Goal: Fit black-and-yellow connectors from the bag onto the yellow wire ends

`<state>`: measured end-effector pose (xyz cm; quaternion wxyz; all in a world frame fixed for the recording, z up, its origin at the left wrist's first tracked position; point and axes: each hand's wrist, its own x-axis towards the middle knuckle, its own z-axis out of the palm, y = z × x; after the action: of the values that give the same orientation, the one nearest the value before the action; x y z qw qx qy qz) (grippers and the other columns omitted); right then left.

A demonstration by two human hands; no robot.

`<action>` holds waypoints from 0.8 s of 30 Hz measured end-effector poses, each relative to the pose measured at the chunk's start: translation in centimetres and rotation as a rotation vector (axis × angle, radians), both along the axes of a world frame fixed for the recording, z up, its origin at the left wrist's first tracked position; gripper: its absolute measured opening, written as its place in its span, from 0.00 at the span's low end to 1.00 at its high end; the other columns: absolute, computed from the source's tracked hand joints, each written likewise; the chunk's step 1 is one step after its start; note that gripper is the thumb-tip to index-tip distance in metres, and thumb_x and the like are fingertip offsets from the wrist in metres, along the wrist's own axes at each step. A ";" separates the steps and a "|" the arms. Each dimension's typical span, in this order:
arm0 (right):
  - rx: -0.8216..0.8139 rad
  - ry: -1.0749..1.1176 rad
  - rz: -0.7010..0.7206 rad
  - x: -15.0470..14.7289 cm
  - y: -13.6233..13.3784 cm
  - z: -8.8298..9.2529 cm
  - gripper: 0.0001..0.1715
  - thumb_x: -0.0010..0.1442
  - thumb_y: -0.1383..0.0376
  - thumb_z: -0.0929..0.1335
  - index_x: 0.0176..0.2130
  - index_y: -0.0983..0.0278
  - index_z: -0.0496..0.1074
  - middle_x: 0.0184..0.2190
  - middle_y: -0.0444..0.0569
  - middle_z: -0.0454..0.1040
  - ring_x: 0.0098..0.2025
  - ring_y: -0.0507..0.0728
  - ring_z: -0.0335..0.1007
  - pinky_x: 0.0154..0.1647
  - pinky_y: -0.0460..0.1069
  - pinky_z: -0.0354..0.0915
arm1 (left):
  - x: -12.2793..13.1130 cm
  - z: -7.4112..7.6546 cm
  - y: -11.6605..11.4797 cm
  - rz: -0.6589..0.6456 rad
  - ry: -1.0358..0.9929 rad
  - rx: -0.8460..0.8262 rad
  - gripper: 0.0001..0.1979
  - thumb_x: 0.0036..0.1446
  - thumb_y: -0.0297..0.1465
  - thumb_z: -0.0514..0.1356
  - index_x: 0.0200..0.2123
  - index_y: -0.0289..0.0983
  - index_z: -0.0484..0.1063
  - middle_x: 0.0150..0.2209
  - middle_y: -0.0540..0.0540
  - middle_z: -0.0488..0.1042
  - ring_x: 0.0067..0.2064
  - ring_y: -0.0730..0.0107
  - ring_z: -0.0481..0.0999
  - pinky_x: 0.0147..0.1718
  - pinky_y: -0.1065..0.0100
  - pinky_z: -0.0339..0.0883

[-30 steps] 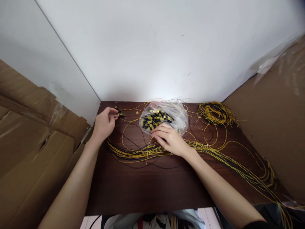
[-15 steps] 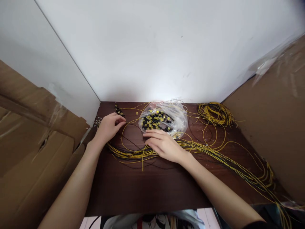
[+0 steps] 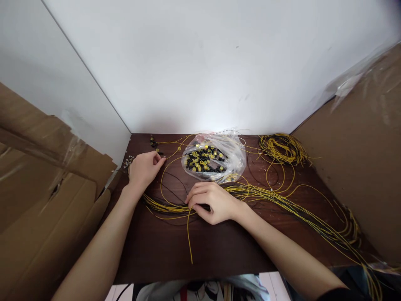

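Note:
My right hand [image 3: 211,202] lies on a bundle of thin yellow and black wires [image 3: 275,200] in the middle of the dark wooden table [image 3: 163,255]. Its fingers are curled and pinched on wires from the bundle. One yellow wire end [image 3: 189,238] trails from under that hand toward the table's near edge. My left hand [image 3: 144,167] rests near the back left corner with its fingers closed around something small that I cannot make out. A clear plastic bag of small black and yellow connectors [image 3: 213,159] sits just behind my right hand.
A coil of yellow wire [image 3: 283,148] lies at the back right. A few loose connectors [image 3: 153,143] sit at the back left. Cardboard panels stand on the left [image 3: 46,200] and right [image 3: 366,159]. White walls close off the back.
My right hand has drawn back from the bag toward me and closed on the wire bundle, pulling one yellow wire end nearer the front edge. My left hand came back from the loose connectors.

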<state>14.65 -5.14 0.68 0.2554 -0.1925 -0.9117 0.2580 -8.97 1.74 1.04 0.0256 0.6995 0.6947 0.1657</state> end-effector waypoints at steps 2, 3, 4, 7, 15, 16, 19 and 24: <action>-0.005 0.006 0.020 0.0 0.0 -0.1 0.11 0.50 0.76 0.63 0.30 0.64 0.71 0.35 0.47 0.76 0.38 0.54 0.70 0.43 0.48 0.65 | 0.0 0.0 -0.1 0.024 0.015 0.002 0.14 0.54 0.42 0.55 0.25 0.39 0.71 0.26 0.46 0.74 0.28 0.62 0.71 0.23 0.68 0.52; -0.007 0.008 0.028 0.0 -0.1 -0.2 0.10 0.50 0.76 0.63 0.30 0.64 0.71 0.34 0.47 0.76 0.38 0.54 0.70 0.43 0.48 0.65 | 0.1 0.1 -0.1 0.021 0.020 0.010 0.14 0.54 0.42 0.55 0.25 0.39 0.71 0.26 0.46 0.74 0.28 0.62 0.71 0.24 0.68 0.53; -0.008 0.009 0.034 0.0 -0.1 -0.2 0.10 0.50 0.76 0.63 0.30 0.64 0.71 0.34 0.46 0.76 0.37 0.54 0.70 0.43 0.48 0.65 | 0.2 0.1 -0.1 0.010 0.023 0.022 0.13 0.54 0.41 0.55 0.26 0.38 0.71 0.26 0.46 0.74 0.29 0.62 0.71 0.24 0.68 0.53; -0.029 0.018 0.013 -0.2 -0.2 -0.2 0.09 0.51 0.75 0.64 0.30 0.64 0.71 0.32 0.47 0.76 0.35 0.54 0.70 0.41 0.48 0.65 | 0.7 0.1 -0.3 -0.078 0.006 0.089 0.13 0.57 0.39 0.54 0.29 0.38 0.72 0.28 0.46 0.73 0.32 0.62 0.71 0.28 0.67 0.57; -0.263 0.292 -0.277 -0.3 -0.1 0.7 0.11 0.63 0.66 0.62 0.35 0.65 0.73 0.32 0.48 0.75 0.35 0.52 0.70 0.37 0.47 0.65 | 3.1 -0.1 -1.3 -0.313 -0.103 0.136 0.14 0.59 0.38 0.52 0.35 0.37 0.74 0.34 0.44 0.74 0.39 0.63 0.72 0.38 0.66 0.62; -0.288 0.317 -0.313 -0.1 0.1 0.8 0.12 0.63 0.64 0.62 0.34 0.65 0.73 0.32 0.48 0.75 0.34 0.52 0.70 0.36 0.47 0.65 | 3.2 -0.2 -1.3 -0.323 -0.107 0.115 0.13 0.59 0.37 0.53 0.35 0.37 0.74 0.34 0.45 0.74 0.37 0.63 0.72 0.37 0.66 0.62; -0.325 0.396 -0.404 0.6 0.8 0.9 0.17 0.65 0.61 0.61 0.33 0.65 0.74 0.31 0.49 0.75 0.32 0.52 0.70 0.35 0.47 0.66 | 3.2 -0.5 -1.3 -0.338 -0.136 0.066 0.11 0.58 0.35 0.54 0.34 0.37 0.75 0.33 0.46 0.74 0.34 0.65 0.72 0.35 0.67 0.62; -0.357 0.562 -0.597 1.8 2.0 1.0 0.14 0.62 0.61 0.63 0.39 0.64 0.75 0.37 0.50 0.75 0.31 0.52 0.69 0.28 0.47 0.64 | 3.6 -0.4 -1.3 -0.298 -0.378 0.084 0.12 0.57 0.35 0.54 0.33 0.36 0.75 0.32 0.46 0.76 0.33 0.67 0.72 0.34 0.68 0.63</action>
<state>16.43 -3.13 1.71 0.5192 -0.4108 -0.6525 0.3687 -5.39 0.46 0.68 0.1498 0.7513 0.5593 0.3167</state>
